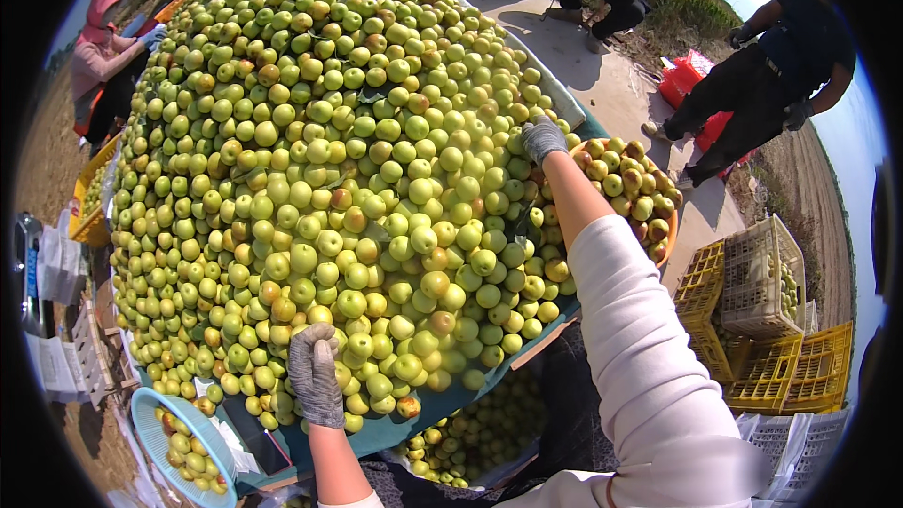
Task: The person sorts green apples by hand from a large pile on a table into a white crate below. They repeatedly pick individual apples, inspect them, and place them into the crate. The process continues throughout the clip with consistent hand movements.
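Note:
A broad heap of small round green fruits (pixel 310 160), like jujubes, some blushed reddish brown, covers a table lined with teal cloth (pixel 423 423). At the heap's near edge, my left hand (pixel 317 376) in a grey glove rests against the fruits with fingers curled in; what they hold, if anything, is hidden. My right arm reaches to the heap's right edge. There my right hand (pixel 544 139), also grey-gloved, has its fingers bunched, their tips partly hidden, beside an orange basin (pixel 670 235) full of redder fruits.
A light-blue basket (pixel 150 423) with some fruits stands at the near left. More fruits (pixel 480 437) lie below the table edge. Yellow crates (pixel 790 372) and a pale crate (pixel 762 282) are stacked at right. A person in pink (pixel 103 66) works at far left; others are at far right.

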{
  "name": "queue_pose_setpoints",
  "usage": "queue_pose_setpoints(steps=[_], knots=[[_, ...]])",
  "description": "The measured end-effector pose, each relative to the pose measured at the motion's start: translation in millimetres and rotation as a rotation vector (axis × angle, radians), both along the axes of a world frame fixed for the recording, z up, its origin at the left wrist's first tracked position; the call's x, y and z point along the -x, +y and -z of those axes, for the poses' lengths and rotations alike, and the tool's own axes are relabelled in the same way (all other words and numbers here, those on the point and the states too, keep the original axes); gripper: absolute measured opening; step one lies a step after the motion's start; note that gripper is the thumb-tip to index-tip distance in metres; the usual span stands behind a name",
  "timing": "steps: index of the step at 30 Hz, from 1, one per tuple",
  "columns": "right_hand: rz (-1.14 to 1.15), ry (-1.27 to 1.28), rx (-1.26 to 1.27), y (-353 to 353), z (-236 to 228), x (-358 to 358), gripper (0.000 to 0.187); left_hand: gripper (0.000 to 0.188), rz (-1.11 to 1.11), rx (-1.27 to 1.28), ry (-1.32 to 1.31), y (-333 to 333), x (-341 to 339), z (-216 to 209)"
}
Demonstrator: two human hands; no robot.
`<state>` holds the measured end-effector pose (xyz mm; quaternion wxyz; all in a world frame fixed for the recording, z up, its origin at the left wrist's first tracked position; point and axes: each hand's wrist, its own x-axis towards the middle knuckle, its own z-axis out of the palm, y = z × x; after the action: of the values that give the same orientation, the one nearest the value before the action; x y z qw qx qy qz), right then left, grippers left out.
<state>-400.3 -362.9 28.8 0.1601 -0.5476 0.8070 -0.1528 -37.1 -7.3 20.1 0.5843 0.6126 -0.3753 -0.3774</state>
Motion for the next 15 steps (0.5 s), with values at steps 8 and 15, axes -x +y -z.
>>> queue_pose_setpoints(steps=[8, 15], knots=[[-0.31, 0.136, -0.311, -37, 13, 3, 0.059, 0.03, -0.057, 0.063, -0.016, 5, 3, 0], [-0.462, -0.125, -0.231, -5, -14, -41, 0.047, 0.028, -0.029, 0.04, 0.001, 5, 7, -2]])
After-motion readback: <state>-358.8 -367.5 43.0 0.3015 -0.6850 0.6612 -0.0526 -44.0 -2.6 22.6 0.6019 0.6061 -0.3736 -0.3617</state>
